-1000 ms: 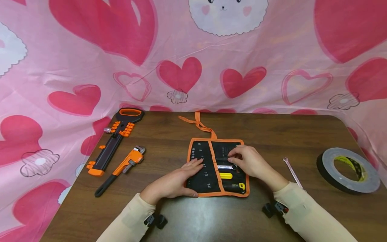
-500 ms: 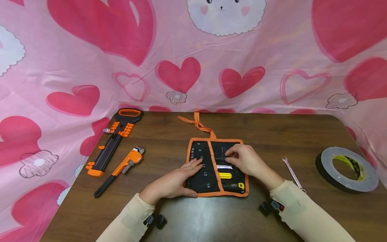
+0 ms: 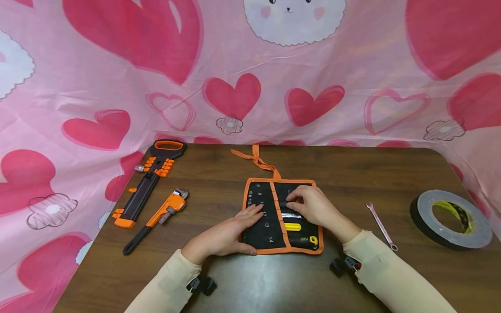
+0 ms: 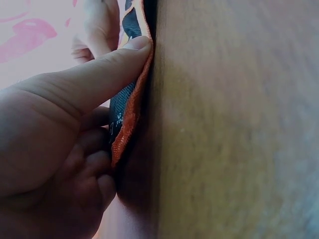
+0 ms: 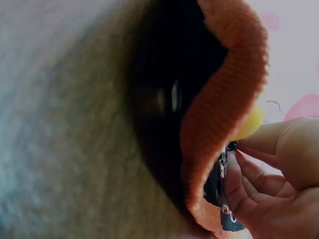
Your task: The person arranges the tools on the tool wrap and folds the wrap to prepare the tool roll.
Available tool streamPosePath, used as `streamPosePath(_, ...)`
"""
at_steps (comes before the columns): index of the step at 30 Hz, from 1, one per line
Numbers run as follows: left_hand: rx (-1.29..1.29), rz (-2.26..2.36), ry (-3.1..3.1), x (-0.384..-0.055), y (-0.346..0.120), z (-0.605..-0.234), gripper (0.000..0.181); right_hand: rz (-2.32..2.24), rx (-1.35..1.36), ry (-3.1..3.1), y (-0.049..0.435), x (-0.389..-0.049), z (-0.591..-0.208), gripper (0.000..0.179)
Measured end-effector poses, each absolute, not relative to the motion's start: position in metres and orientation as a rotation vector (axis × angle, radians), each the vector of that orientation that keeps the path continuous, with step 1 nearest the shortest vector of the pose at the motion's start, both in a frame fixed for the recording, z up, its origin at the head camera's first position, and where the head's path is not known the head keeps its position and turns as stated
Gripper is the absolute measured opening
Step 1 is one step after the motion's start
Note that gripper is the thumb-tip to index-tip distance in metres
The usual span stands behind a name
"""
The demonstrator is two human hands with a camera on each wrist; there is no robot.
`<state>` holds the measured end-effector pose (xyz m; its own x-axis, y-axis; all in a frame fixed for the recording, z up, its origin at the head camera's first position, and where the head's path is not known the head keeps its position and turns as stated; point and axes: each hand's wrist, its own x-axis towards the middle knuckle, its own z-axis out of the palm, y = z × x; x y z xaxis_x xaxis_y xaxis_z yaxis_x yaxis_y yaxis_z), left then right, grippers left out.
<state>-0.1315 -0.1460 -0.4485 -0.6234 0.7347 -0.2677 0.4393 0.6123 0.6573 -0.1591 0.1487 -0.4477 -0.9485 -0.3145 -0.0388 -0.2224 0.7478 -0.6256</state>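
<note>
A black tool roll [image 3: 270, 243] with orange trim and numbered pockets lies unfolded on the table. My left hand [image 3: 232, 232] rests flat on its left half, thumb along the near orange edge [image 4: 130, 119]. Over the right half, my right hand [image 3: 317, 206] pinches a slim dark tool [image 5: 233, 145] at the pocket's mouth; its kind is hidden by the fingers. Below that hand, a silver wrench [image 3: 291, 215], a yellow-handled tool [image 3: 292, 227] and a black-and-yellow tool [image 3: 313, 241] lie in the roll.
A small combination wrench [image 3: 381, 226] lies to the right, before a roll of tape [image 3: 424, 221]. On the left are an orange pipe wrench [image 3: 166, 211] and a black-and-orange tool holder [image 3: 146, 187]. Orange ties [image 3: 266, 166] trail toward the pink curtain [image 3: 274, 100].
My right hand has slid left across the tool roll toward the pocket openings, uncovering the near end of the loose wrench. My left hand has stayed in place.
</note>
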Motion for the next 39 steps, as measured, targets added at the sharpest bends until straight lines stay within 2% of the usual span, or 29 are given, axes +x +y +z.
streamPosePath(21, 0.91, 0.747, 2.313, -0.131, -0.145, -0.447, 0.097, -0.993, -0.402, 2.776, 0.146, -0.161, -0.447, 0.014)
streamPosePath(39, 0.899, 0.744, 2.322, -0.131, -0.144, -0.451, 0.098, -1.09, -0.378, 2.805, 0.177, -0.142, -0.433, 0.014)
